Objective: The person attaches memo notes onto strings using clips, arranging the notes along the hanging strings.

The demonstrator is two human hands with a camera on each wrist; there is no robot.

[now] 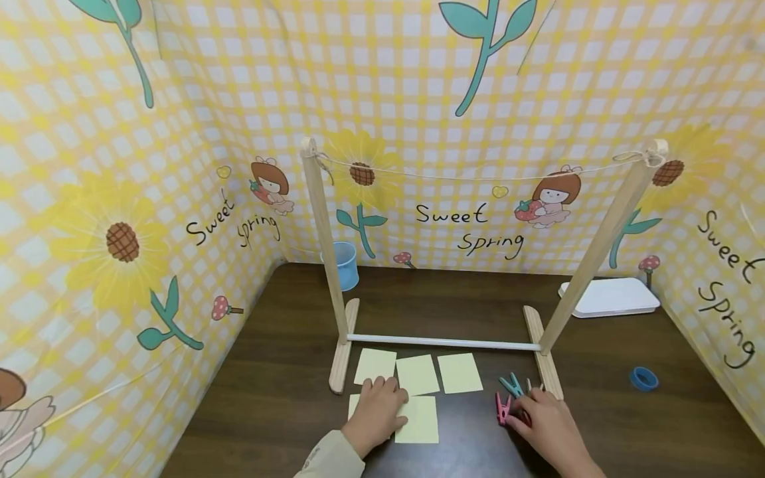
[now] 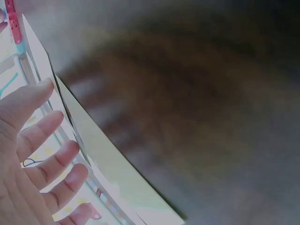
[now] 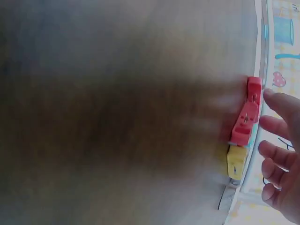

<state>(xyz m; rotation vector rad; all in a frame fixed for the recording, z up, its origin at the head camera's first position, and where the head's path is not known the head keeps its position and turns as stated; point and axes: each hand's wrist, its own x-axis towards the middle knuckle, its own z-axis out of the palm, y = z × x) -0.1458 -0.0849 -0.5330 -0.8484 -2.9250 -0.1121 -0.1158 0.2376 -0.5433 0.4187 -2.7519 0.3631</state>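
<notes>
Left hand (image 1: 375, 411) lies flat, fingers straight, on the yellow notes (image 1: 416, 418) on the desk (image 1: 269, 398); right hand (image 1: 546, 425) (fingers relaxed, gripping nothing) reaches the red clothespin (image 1: 503, 407) beside it.

The left hand (image 1: 375, 413) hides part of a yellow note (image 1: 357, 403) (both wrist views show the tabletop blurred).

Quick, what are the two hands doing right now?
Left hand: open, fingers flat on the yellow paper squares.
Right hand: open, by the clothespins, gripping nothing.

Dark table (image 1: 287, 398): notes (image 1: 459, 372), pegs (image 1: 510, 385), rack (image 1: 343, 355).
</notes>
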